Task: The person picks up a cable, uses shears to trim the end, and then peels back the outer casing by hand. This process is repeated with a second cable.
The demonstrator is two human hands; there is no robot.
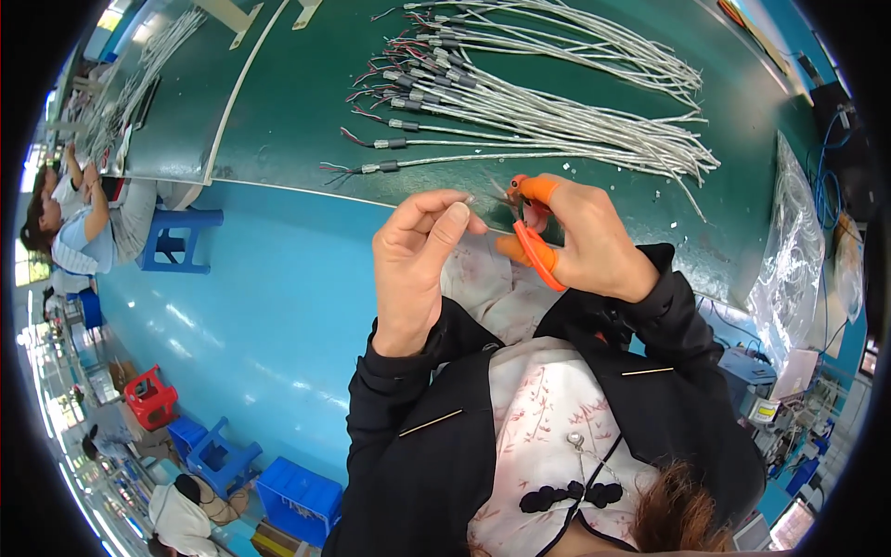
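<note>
My left hand (413,255) is closed in a pinch, thumb against forefinger, at the table's near edge; a tiny light bit shows at the fingertips, too small to name. Just right of it, my right hand (601,243) grips a pair of scissors (538,256) with orange-red handles. Their blades point up and left, close to the left fingertips. Orange finger cots (538,189) cover fingers of the right hand. Beyond both hands lies a spread of grey braided cables (575,125), with dark sleeves and thin coloured wires fanned out at their left ends.
The green table (288,116) carries small white scraps right of the cables. See-through plastic sheeting (789,251) hangs at the right edge. On the left, a co-worker (88,218) sits near a blue stool (181,239). Behind stand a red stool (150,397) and a blue crate (299,498).
</note>
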